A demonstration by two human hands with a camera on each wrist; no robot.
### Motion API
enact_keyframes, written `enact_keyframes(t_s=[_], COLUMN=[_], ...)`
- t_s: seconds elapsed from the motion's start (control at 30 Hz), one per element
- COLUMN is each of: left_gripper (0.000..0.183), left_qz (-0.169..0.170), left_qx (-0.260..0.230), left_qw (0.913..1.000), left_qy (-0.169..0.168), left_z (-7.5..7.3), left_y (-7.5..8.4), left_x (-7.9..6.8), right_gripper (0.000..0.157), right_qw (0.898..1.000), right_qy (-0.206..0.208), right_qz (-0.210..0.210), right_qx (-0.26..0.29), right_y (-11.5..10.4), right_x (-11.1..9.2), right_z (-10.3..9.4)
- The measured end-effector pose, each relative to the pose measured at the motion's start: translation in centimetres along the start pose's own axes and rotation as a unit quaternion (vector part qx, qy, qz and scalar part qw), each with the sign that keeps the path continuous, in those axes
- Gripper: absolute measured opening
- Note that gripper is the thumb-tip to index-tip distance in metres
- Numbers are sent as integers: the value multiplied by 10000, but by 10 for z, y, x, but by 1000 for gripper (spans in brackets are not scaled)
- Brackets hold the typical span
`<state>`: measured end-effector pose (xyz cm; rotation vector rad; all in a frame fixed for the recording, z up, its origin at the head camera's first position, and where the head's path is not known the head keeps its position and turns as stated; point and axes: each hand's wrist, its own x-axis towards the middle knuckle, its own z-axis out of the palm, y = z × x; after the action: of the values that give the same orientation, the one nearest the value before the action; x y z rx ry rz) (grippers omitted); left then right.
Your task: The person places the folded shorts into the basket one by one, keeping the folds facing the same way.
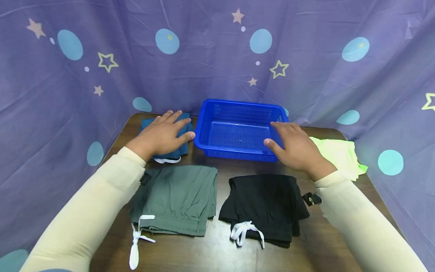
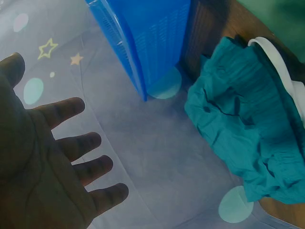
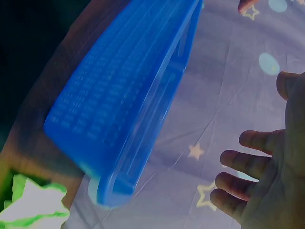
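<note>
Pale sleeves (image 1: 85, 211) fill the foreground, slanting past the green cloth (image 1: 180, 200) and the black cloth (image 1: 268, 204), both folded on the table (image 1: 244, 260) with white cords trailing toward the wearer. Beyond them sits the blue basket (image 1: 234, 150), mouth up, at the far side by the curtain (image 1: 210, 56). And over the blue cloth (image 1: 177, 153), just left of that basket, hovers the left hand (image 1: 161, 134), fingers spread wide; over the basket's right end it's the right hand (image 1: 295, 147), fingers slightly parted, thumb held well out, nothing gripped on either side! Both wrist views show a gap between hand and goods. Why this layout? The cloths ring the basket's near side and both ends, probably so each is within easy reach; folding seems meant to keep them compact, and the raised palms look set to frame the basket rather than hold it. Now for what's harder to catch: the left hand covers much of the blue cloth, the lime cloth (image 1: 340, 153) glares so brightly that its folds are lost, and both wrist views crop the basket at the top. Whether these are shorts or longer trousers, no telling.
</note>
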<state>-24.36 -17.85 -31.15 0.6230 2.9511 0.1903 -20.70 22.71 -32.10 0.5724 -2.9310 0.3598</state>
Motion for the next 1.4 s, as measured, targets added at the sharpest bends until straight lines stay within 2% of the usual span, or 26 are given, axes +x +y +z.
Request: enact_keyframes(t_s=[0.4,0.6,0.9,1.17,1.4], left_gripper=[86,89,89,82,73], left_qz=[-283,-427,-738,-1033,-1248], left_qx=[-130,-269,-467,-565,-472], left_qw=[9995,9987,9962,9930,9910], left_qy=[0,7,44,73,144], left_z=[2,8,19,24,38], left_y=[-27,-42,-67,-85,-98], left_x=[-12,-14,-16,-17,-14], right_gripper=[70,68,61,59,61], right_qw=[9978,9958,9868,9773,9715], right_qy=[138,122,235,-18,-220], right_qz=[-608,-840,-1415,-1919,-2117], right_qx=[234,330,756,904,1041], right_y=[-45,-70,-117,-156,-183], right_x=[19,28,43,58,66], right_z=[20,36,59,78,98])
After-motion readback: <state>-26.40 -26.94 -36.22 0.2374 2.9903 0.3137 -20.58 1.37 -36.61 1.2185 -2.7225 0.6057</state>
